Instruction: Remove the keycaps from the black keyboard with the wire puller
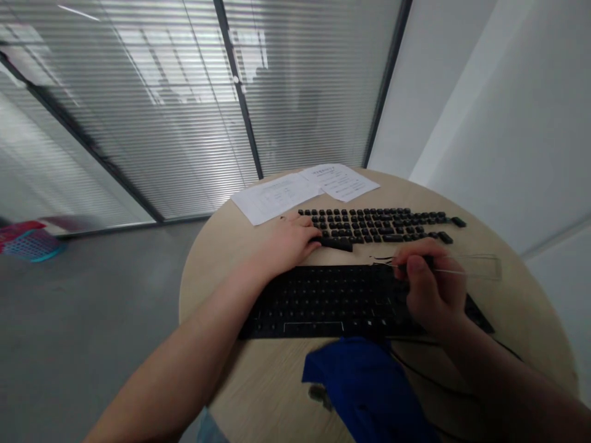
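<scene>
A black keyboard [323, 301] with its keycaps removed lies across the table in front of me. My left hand [293, 240] rests beyond its upper left edge, with a long black bar [336, 244] between thumb and index finger; part of the bar is hidden under the hand. Several loose black keycaps [364, 224] lie in rows just past those fingers. Above the right part of the keyboard, my right hand [429, 280] is closed around a wire keycap puller [475, 271]. The puller's wire loop sticks out to the right, and thin wire ends show on the left.
Two printed sheets [286, 194] lie at the table's far side. A blue cloth [364, 381] sits at the near edge, with a black cable [429, 375] beside it. Glass partitions with blinds stand behind the round table [207, 271]. A basket [34, 243] is on the floor at left.
</scene>
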Motion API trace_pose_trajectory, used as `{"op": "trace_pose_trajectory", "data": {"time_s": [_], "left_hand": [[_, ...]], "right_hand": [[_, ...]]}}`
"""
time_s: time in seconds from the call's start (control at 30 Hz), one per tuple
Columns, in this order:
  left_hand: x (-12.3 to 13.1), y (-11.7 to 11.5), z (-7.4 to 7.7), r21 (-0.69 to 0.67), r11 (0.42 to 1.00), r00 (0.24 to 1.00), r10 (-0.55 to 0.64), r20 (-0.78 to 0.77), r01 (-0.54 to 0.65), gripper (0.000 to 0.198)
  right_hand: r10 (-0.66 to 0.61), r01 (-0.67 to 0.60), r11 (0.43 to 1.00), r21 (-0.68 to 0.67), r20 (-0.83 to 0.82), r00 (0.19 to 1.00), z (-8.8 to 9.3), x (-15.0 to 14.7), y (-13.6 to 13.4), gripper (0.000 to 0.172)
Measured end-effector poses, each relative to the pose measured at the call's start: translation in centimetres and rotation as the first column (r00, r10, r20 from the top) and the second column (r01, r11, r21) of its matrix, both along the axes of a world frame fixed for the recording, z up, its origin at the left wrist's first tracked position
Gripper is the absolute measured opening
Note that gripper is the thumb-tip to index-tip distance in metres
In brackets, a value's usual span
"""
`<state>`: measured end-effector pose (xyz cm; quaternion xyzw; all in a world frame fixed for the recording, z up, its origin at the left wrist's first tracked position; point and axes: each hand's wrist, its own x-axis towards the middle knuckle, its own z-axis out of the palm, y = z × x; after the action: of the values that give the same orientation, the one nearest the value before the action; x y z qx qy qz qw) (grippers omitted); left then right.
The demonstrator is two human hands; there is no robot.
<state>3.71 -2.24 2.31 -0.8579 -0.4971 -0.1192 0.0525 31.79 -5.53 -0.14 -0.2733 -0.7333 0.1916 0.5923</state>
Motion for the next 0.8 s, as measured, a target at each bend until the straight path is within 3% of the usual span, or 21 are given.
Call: {"op": "trace_pose_trajectory", "data": {"time_s": [0.17,0.37,0.8], "left_hand": [[2.0,0.5,-1.1,-0.038,0.999,0.999,-0.008,-0.053,0.006,0.022],[2.5,0.8,-2.2,-0.061,0.998,0.997,-0.002,-0.078,-0.002,0.022],[3.0,0.5,-2.5,-0.082,0.995,0.993,0.040,-0.112,-0.050,0.021]], "right_hand": [[-0.026,0.025,0.999,-0.027,-0.064,0.998,0.1,0.0,0.4,0.025],[-0.040,0.038,0.999,-0.024,-0.103,0.994,0.1,0.0,0.6,0.028],[-0.073,0.073,0.997,-0.026,-0.004,0.997,0.4,-0.2,0.3,0.021]]}}
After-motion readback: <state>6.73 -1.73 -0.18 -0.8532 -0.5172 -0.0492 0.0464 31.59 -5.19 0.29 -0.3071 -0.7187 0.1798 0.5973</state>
